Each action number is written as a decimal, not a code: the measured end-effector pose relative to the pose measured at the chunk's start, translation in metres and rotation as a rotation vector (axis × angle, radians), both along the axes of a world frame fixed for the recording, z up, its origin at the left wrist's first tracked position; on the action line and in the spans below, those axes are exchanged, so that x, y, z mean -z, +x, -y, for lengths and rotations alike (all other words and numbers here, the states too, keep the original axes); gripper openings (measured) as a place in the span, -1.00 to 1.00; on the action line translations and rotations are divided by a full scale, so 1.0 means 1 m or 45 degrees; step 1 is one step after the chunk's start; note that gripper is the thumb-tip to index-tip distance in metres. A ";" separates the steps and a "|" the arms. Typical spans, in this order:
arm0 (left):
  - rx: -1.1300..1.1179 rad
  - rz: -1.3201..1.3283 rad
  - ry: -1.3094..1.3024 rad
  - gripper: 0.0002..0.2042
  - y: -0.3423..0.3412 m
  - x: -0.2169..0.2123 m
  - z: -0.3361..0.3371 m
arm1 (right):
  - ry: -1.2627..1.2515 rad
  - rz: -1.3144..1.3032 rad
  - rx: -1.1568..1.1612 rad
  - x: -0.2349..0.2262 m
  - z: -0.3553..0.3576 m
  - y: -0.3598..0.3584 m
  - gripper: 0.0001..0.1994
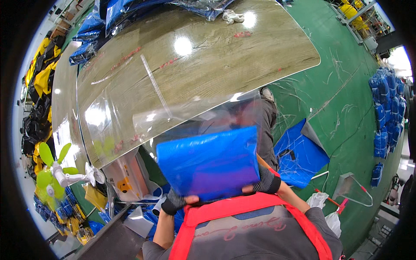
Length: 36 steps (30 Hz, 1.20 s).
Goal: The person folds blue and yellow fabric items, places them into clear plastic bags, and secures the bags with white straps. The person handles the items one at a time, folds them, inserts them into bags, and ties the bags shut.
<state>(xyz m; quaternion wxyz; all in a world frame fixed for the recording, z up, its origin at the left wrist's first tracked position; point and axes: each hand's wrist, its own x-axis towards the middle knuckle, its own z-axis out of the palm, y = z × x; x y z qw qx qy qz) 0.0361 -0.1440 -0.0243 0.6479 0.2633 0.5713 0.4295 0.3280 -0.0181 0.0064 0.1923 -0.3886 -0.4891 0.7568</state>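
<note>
A folded blue tarpaulin (208, 162) is held up in front of my chest, its surface smooth and glossy. My left hand (177, 201), in a dark fingerless glove, grips its near left corner with the thumb on top. At the near right corner my right hand (265, 182), gloved the same way, holds it too; most fingers of both hands are hidden beneath. Just beyond the tarpaulin, a clear plastic sheet or bag (190, 116) drapes over the near edge of the wood-patterned table (234, 56).
Blue packages (91, 30) in clear wrapping lie at the table's far left, near a white cloth (233, 16). A green-bladed fan (54, 171) is at left. On the green floor are a spread blue sheet (299, 151) and stacked blue bundles (383, 112) at right.
</note>
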 end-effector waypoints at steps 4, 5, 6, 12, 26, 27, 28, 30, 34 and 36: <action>-0.167 -0.197 -0.282 -0.37 0.020 0.018 -0.006 | 0.123 0.342 0.206 0.066 0.003 -0.002 -0.15; -0.150 -0.244 -0.329 -0.35 0.021 0.021 -0.008 | 0.148 0.357 0.190 0.072 0.004 0.002 -0.15; 0.026 -0.179 -0.252 -0.34 0.009 0.029 -0.005 | 0.174 0.382 0.179 0.070 0.000 0.003 -0.14; -0.166 0.202 -0.044 -0.31 -0.043 0.042 -0.049 | 0.089 -0.381 0.030 0.081 -0.059 0.009 -0.10; 0.034 -0.101 -0.066 -0.45 0.019 0.028 -0.001 | 0.880 0.466 0.276 -0.003 -0.013 -0.010 -0.58; 0.046 -0.230 -0.104 -0.56 0.023 0.022 -0.011 | 0.871 0.295 0.211 -0.018 -0.036 -0.010 -0.65; 0.013 -0.313 0.129 -0.70 0.037 -0.006 -0.028 | 1.110 0.229 0.141 -0.034 -0.060 -0.010 -0.70; 0.896 -0.725 0.034 -0.56 0.027 -0.085 -0.065 | 1.242 0.384 0.006 -0.080 -0.089 0.009 -0.67; 0.427 -1.587 1.156 -0.43 0.016 -0.157 -0.073 | 1.593 0.735 -0.477 -0.127 -0.105 -0.009 -0.67; 0.535 -2.001 1.478 -0.35 0.046 -0.185 -0.151 | 1.781 0.588 -0.332 -0.104 -0.099 -0.007 -0.55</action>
